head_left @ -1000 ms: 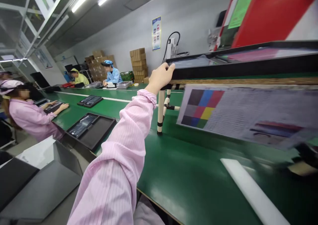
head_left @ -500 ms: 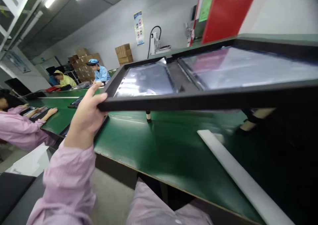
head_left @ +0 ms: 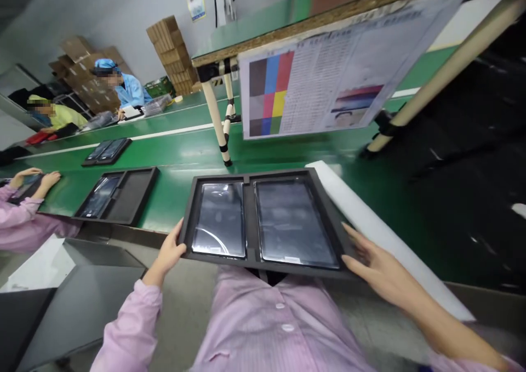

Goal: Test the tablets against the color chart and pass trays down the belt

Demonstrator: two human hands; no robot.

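Green bench ahead — black tray gripped between left hand and right hand.

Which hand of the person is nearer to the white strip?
Right: the right hand holds the black tray by its right side, beside the white strip; the left hand holds the tray's left side, farther away.

people in smocks and caps lined a green desk in a factory workshop, amid black trays and stacked cardboard boxes.
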